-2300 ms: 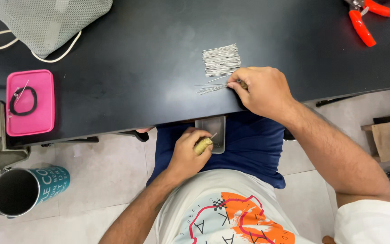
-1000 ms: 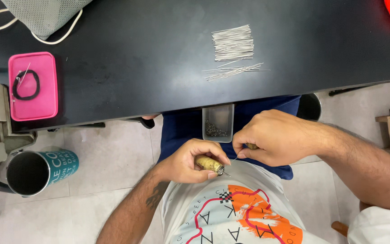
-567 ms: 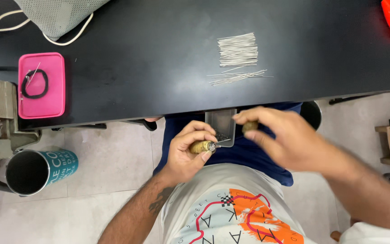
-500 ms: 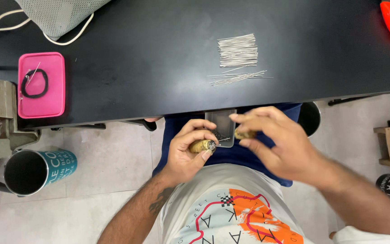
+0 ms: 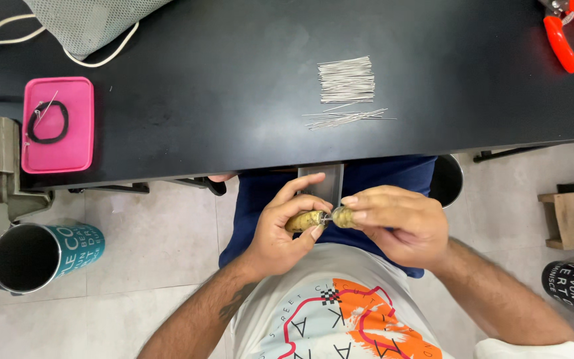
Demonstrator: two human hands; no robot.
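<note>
Since the earlier frames the right hand [image 5: 400, 223] has left the table [image 5: 220, 86] and come down to the lap, where it now meets the left hand [image 5: 287, 226]. Head view: left hand clamped on a brass-coloured handle [image 5: 305, 220], right hand pinching a matching brass cap [image 5: 343, 216], the two pieces end to end with a thin metal pin [image 5: 326, 216] bridging them, just below a small grey bracket [image 5: 323, 183] at the table edge. Judgement: a pin is being seated into the tool; next move calls for steady axial alignment and a firm twist or push. Neat pin stack [image 5: 346, 79] and loose pins [image 5: 347, 118] lie on the table, pink case [image 5: 58, 126] far left, red pliers [image 5: 563, 30] top right, teal mug [image 5: 41, 256] on floor.
</note>
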